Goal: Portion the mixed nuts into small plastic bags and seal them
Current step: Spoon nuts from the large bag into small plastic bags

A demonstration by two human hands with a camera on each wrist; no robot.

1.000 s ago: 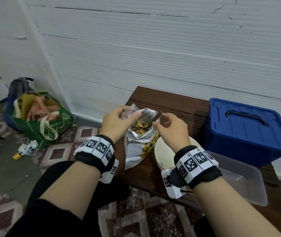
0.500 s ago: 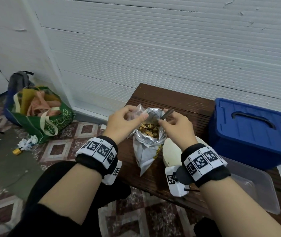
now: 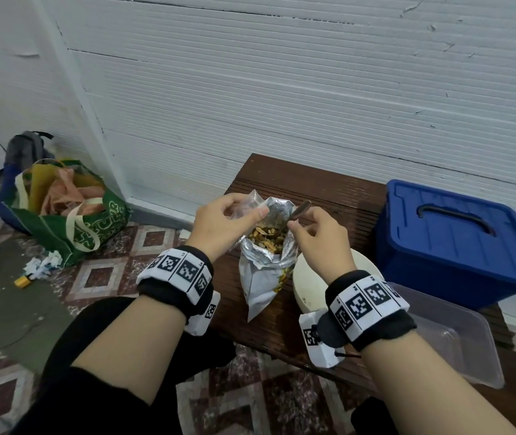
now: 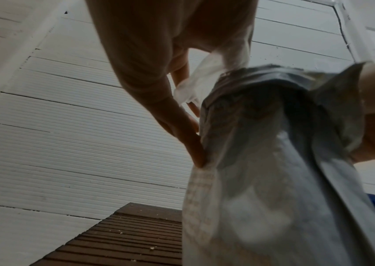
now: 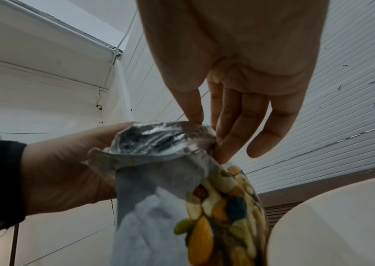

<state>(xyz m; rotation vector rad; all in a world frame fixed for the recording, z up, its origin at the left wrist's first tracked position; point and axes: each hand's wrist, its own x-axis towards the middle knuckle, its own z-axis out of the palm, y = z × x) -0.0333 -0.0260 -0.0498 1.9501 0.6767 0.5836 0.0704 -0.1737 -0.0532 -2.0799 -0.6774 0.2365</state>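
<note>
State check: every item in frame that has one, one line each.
foil nut bag: open at top, nuts inside, standing on bench
small plastic bag: pinched by left hand, no nuts visible inside
spoon: held by right hand, bowl end down in the foil bag
blue bin: lid on
clear container: open, no lid
green tote: open, stuffed

Each forearm was bare, and behind each grip sat a thick black padded wristband (image 3: pixel 177 279) wrapped by a white strip of square black-and-white coded markers. Below each band hung a white camera housing (image 3: pixel 319 340) bearing another marker — the right one showed a dark round cap and a thin black cord. Black trousers (image 3: pixel 71 384) covered the legs.
</note>
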